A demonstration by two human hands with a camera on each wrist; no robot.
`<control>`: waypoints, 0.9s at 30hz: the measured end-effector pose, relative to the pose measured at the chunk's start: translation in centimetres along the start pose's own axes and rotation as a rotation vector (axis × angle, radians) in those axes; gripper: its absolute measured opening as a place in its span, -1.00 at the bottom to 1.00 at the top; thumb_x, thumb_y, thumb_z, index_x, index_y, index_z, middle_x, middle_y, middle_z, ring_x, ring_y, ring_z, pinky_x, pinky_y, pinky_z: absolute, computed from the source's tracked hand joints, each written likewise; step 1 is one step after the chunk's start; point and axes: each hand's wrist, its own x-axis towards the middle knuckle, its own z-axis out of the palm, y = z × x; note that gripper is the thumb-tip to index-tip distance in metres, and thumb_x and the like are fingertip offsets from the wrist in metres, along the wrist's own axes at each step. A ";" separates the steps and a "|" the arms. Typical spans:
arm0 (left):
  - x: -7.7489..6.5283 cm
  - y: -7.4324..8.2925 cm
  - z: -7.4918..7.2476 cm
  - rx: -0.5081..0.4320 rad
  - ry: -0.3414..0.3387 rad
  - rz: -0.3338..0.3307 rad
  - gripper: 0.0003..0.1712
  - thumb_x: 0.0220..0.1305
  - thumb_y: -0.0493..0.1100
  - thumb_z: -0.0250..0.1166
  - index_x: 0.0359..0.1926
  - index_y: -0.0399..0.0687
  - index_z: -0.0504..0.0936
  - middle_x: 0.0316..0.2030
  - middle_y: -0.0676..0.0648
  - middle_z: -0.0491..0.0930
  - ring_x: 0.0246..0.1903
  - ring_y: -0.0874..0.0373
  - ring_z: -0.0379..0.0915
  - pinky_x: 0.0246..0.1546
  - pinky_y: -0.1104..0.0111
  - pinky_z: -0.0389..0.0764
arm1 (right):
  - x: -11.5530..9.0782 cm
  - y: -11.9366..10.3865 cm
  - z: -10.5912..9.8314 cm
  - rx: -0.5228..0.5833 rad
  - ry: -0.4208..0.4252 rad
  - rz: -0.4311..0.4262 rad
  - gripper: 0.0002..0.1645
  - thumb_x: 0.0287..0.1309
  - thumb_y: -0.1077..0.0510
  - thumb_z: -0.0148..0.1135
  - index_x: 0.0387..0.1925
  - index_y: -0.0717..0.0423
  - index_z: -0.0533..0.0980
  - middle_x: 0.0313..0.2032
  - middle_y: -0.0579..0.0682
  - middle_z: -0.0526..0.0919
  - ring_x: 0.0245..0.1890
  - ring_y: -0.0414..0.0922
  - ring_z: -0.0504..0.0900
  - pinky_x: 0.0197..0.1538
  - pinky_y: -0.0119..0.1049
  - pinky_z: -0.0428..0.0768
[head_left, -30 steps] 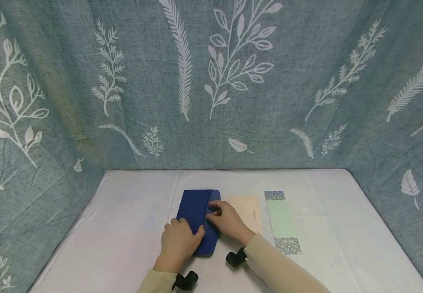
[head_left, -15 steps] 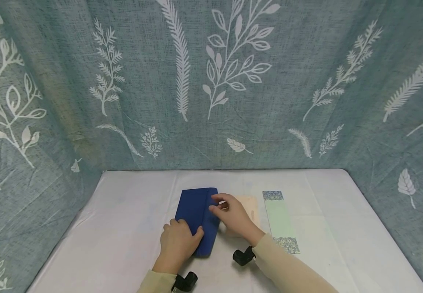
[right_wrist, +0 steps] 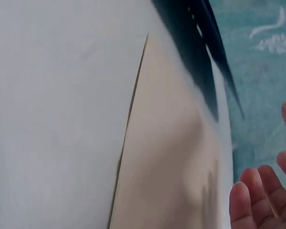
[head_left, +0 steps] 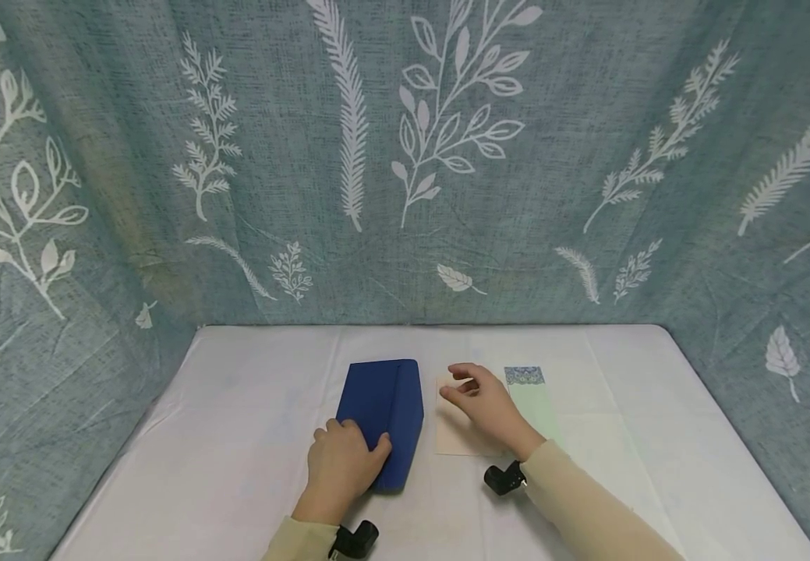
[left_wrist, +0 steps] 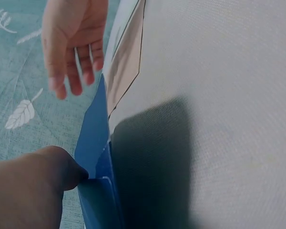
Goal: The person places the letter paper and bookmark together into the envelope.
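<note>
Nearest, a small black camera (head_left: 355, 539) juts from a beige sleeve (head_left: 299, 539); beyond it, the left hand (head_left: 344, 466) grips the near-left part of a dark-blue paper envelope (head_left: 369, 393), thumb on top. To the envelope's right, the right hand (head_left: 485, 401) hovers, fingers loosely bent and apart, above a flat, peach rectangular card (head_left: 450, 436). Beside that, partly hidden by the right arm, lies a pale-green paper strip (head_left: 531, 401) with a blue-patterned far end. Past the white-covered table (head_left: 271, 389) hangs a grey-green fabric curtain (head_left: 271, 156) printed with white leaves
</note>
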 end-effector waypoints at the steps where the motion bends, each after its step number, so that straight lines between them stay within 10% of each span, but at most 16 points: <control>1: 0.0 0.0 0.0 -0.001 0.001 0.001 -0.14 0.01 0.34 0.04 -0.22 -0.50 0.49 -0.37 -0.32 0.41 -0.37 -0.20 0.36 -0.45 0.05 0.43 | 0.1 0.3 -0.3 -0.010 0.005 0.007 -0.36 -0.03 -0.20 0.22 0.10 -0.09 0.39 0.00 -0.03 0.45 -0.18 -0.19 0.49 -0.16 -0.23 0.47; 27: -0.2 0.1 -0.1 0.014 0.010 0.001 -0.11 0.01 0.35 0.04 -0.17 -0.52 0.48 -0.33 -0.35 0.41 -0.34 -0.23 0.36 -0.44 0.04 0.43 | 1.3 3.7 -2.3 -0.405 0.031 0.053 -0.25 -0.17 -0.17 0.35 0.04 0.14 0.43 -0.03 0.09 0.38 -0.01 0.03 0.34 0.01 -0.07 0.33</control>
